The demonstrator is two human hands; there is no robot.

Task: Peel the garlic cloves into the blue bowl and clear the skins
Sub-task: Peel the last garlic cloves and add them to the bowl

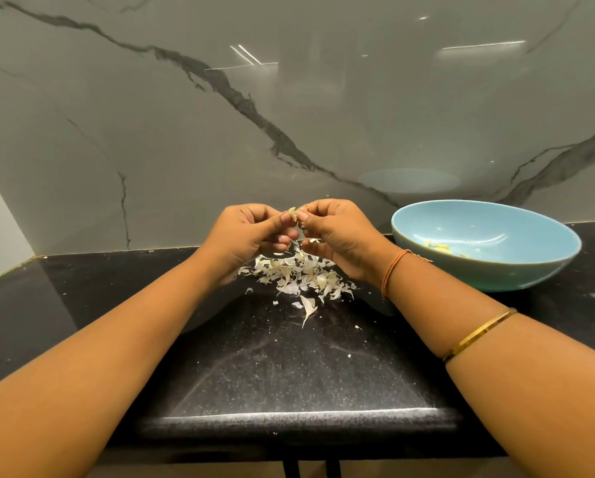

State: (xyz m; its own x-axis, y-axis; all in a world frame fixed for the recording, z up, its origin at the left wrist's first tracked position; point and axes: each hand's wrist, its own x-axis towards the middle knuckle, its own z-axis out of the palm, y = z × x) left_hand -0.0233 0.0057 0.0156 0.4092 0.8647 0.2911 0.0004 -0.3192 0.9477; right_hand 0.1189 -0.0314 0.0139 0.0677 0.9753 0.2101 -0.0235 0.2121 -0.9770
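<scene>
My left hand [246, 236] and my right hand [337, 236] meet above the counter, fingertips pinched together on one small garlic clove [293, 213]. A strip of papery skin hangs down between the hands. Directly below them a heap of white garlic skins [299, 276] lies on the black counter, with a few loose flakes nearer to me. The blue bowl [517, 267] stands to the right of my right hand, slightly tilted in the view, with a few pale peeled cloves [439, 247] on its bottom.
The black speckled counter [289, 367] runs from the grey marble backsplash [220, 132] to its front edge close to me. A side wall closes the far left. My right forearm carries an orange thread and a gold bangle.
</scene>
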